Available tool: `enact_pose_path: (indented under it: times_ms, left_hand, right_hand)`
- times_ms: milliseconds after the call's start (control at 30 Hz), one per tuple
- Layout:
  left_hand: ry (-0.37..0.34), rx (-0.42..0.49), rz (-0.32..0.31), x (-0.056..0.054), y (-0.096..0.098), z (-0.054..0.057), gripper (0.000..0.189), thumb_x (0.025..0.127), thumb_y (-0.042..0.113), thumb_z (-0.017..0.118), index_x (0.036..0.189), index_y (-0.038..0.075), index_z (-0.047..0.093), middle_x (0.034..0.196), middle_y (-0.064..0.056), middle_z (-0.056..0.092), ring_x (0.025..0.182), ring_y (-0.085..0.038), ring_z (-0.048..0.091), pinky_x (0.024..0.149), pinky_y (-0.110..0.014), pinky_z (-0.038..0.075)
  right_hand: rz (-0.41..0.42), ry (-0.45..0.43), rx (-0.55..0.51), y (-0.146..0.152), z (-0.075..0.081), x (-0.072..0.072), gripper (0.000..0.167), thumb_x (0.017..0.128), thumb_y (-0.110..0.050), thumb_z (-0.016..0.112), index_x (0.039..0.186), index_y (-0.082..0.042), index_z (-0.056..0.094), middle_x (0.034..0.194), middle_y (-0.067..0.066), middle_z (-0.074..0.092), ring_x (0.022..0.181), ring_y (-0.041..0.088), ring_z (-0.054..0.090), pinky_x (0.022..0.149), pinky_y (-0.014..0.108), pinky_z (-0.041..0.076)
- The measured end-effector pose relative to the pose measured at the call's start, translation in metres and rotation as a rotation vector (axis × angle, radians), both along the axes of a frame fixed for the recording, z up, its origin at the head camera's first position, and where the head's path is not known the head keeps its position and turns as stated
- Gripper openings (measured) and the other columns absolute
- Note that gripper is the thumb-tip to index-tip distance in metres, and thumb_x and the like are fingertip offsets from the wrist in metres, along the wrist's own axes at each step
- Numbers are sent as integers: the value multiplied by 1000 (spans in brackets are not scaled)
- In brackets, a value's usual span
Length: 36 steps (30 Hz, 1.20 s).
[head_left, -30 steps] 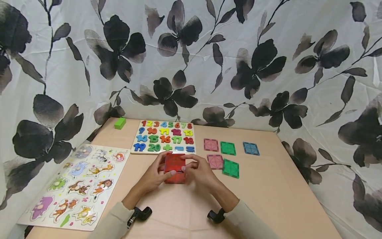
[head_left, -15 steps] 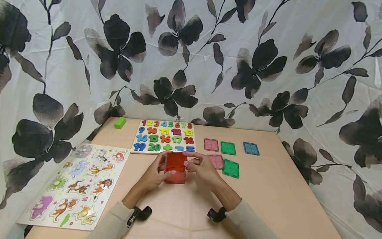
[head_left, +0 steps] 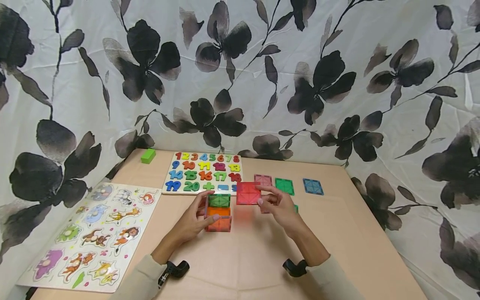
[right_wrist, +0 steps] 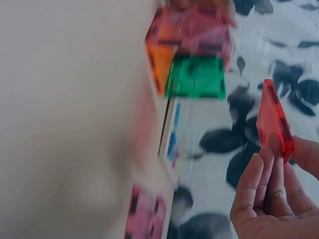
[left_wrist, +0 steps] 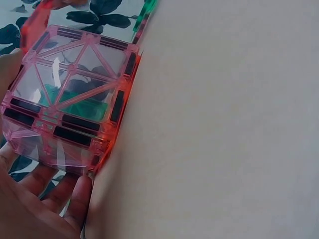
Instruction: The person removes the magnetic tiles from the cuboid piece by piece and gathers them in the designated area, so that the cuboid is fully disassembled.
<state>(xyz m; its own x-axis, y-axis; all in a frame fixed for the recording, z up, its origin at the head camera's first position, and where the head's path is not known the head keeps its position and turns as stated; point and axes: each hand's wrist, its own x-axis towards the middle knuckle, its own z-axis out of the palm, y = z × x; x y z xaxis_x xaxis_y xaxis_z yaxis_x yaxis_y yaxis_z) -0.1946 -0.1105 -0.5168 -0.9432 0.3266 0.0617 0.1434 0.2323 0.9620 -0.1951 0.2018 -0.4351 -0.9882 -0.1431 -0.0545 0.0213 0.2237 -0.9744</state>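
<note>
My left hand (head_left: 193,217) grips a small box of translucent magnetic tiles (head_left: 219,225) at the middle of the table, thumb on the near side. Pink sides of the box (left_wrist: 75,74) show in the left wrist view. A green tile (head_left: 219,201) forms its far part, and orange shows inside the open top. To the right of the box, my right hand (head_left: 279,208) pinches a red square magnetic tile (head_left: 248,193) between thumb and fingers. That red tile is apart from the box and raised over the table.
Beyond the right hand lie a pink tile (head_left: 263,180), a green tile (head_left: 284,186) and a blue tile (head_left: 313,186); others are partly hidden. A number puzzle board (head_left: 165,183) stands behind, an animal puzzle board (head_left: 123,233) at left, a green block (head_left: 148,156) at the back.
My right hand has lifted the red tile off the box and moved it right, uncovering the orange and green parts. The left hand still holds the box in nearly the same place.
</note>
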Motion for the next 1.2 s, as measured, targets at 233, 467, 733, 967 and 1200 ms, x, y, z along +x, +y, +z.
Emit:
enact_pose_path:
  times_ms: [233,467,733,967,1200]
  left_hand:
    - [-7,0,-20,0,-2,2,75,102,36,74,163,33,30,167,-17,38,145,-45,51,120,-62,44]
    - [35,25,-22,-4,-8,7,59,112,30,56,165,24,33,166,-21,41,148,-46,49,122,-63,41]
    - [38,92,-13,-9,-10,8,48,116,22,43,164,24,39,169,-17,39,150,-43,47,116,-51,51]
    - [9,145,-27,-11,-9,7,42,117,23,42,158,18,48,166,-14,43,144,-41,50,112,-43,55]
    - [8,144,-29,-14,-7,4,42,117,21,41,157,13,48,165,-16,43,141,-41,50,111,-37,56]
  right_hand:
    - [-65,4,71,58,-10,-4,45,105,-13,68,149,-19,61,113,18,74,110,32,69,91,27,62]
    - [-104,39,105,114,-22,-3,48,106,-14,66,153,-11,56,113,20,73,106,22,73,96,32,63]
    - [-118,85,179,163,-31,-1,50,106,-5,63,155,-4,51,118,30,71,100,20,75,92,27,64]
    - [-116,64,244,204,-43,0,50,106,-7,63,154,-1,50,122,30,72,102,12,76,89,17,60]
    - [-165,-18,365,229,-50,0,49,108,-10,62,155,-4,50,120,26,74,101,14,70,80,21,60]
